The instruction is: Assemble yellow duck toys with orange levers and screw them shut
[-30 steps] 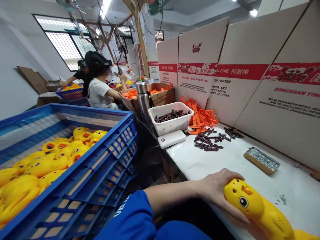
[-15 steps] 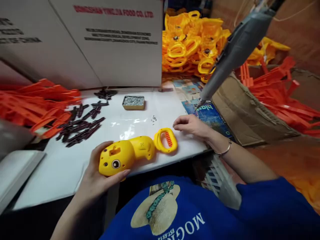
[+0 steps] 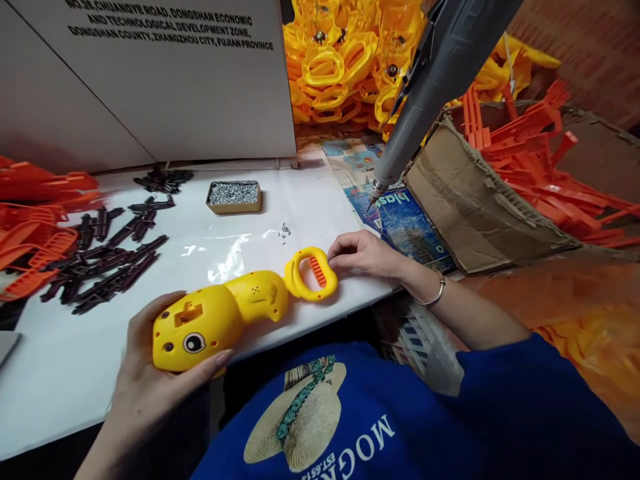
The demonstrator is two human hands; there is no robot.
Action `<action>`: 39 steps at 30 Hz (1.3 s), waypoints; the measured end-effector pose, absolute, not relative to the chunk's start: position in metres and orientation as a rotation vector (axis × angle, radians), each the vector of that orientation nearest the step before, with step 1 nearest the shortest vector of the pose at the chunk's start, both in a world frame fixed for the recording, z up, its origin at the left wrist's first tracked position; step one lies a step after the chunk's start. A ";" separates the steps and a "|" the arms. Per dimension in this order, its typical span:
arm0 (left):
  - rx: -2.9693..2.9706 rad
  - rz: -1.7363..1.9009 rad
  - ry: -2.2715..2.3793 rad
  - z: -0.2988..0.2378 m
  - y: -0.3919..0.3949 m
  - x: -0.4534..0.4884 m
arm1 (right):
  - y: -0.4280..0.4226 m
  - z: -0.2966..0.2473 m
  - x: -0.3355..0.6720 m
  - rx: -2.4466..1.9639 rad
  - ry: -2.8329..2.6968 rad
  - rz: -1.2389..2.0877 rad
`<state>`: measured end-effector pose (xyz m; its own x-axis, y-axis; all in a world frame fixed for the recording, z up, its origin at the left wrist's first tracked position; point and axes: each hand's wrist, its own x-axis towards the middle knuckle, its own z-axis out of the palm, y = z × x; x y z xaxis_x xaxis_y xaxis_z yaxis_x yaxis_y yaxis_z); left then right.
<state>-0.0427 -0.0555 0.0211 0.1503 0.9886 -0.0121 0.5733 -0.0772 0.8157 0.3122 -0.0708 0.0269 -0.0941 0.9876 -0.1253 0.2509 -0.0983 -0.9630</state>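
Note:
A yellow duck-shaped toy (image 3: 220,317) lies on the white table (image 3: 60,380) near its front edge. My left hand (image 3: 145,373) wraps around the toy's head end, thumb on its lower side. At the toy's other end, its ring handle (image 3: 311,273) has an orange trigger inside. My right hand (image 3: 363,255) has curled fingers and touches the handle's right side with its fingertips. A grey powered screwdriver (image 3: 425,93) hangs tip down above and to the right of that hand.
A small tin of screws (image 3: 234,197) and a few loose screws (image 3: 285,231) lie behind the toy. Dark plastic pieces (image 3: 107,257) and orange parts (image 3: 35,227) are at the left. Cardboard boxes (image 3: 165,73) stand behind. Yellow toy handles (image 3: 340,60) and a box of orange parts (image 3: 520,153) are at the right.
The view swung from the left crate area to the table. In the last half second my right hand moved onto the toy's handle, and the toy shifted slightly left in view.

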 end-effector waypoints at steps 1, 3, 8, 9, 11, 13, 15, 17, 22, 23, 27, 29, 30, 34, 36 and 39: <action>1.742 0.752 1.520 0.022 -0.056 -0.042 | -0.073 0.026 0.311 -1.430 -1.422 1.229; 1.742 0.740 1.533 0.025 -0.056 -0.040 | -0.075 0.025 0.309 -1.432 -1.421 1.199; 1.714 0.744 1.539 0.029 -0.057 -0.037 | -0.074 0.018 0.309 -1.396 -1.368 1.196; 1.709 0.739 1.543 0.029 -0.057 -0.037 | -0.073 0.017 0.310 -1.387 -1.343 1.196; 1.713 0.734 1.554 0.028 -0.057 -0.037 | -0.071 0.016 0.314 -1.380 -1.286 1.178; 1.734 0.730 1.567 0.028 -0.056 -0.038 | -0.069 0.016 0.317 -1.384 -1.252 1.121; 1.741 0.723 1.575 0.027 -0.056 -0.039 | -0.066 0.018 0.320 -1.390 -1.253 1.056; 1.740 0.717 1.558 0.027 -0.057 -0.039 | -0.064 0.020 0.319 -1.400 -1.286 1.031; 1.715 0.742 1.472 0.027 -0.057 -0.039 | -0.051 0.024 0.308 -1.339 -1.397 1.057; 1.710 0.748 1.466 0.027 -0.056 -0.039 | -0.048 0.025 0.304 -1.315 -1.405 1.059; 1.734 0.735 1.476 0.025 -0.055 -0.039 | -0.037 0.030 0.293 -1.278 -1.449 1.096; 1.746 0.729 1.481 0.024 -0.055 -0.040 | -0.034 0.031 0.289 -1.273 -1.432 1.105; 1.752 0.730 1.479 0.024 -0.055 -0.040 | -0.033 0.032 0.287 -1.266 -1.415 1.113; 1.757 0.732 1.454 0.025 -0.054 -0.040 | -0.030 0.031 0.285 -1.258 -1.445 1.108; 1.742 0.715 1.451 0.025 -0.054 -0.040 | -0.028 0.030 0.285 -1.294 -1.535 1.062; 1.746 0.716 1.440 0.024 -0.054 -0.041 | -0.026 0.027 0.285 -1.345 -1.665 0.997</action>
<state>-0.0405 -0.0542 0.0242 0.2108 0.9767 -0.0397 0.5580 -0.0868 0.8253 0.2848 -0.0259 0.0269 -0.1556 0.9842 0.0848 0.3897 0.1400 -0.9103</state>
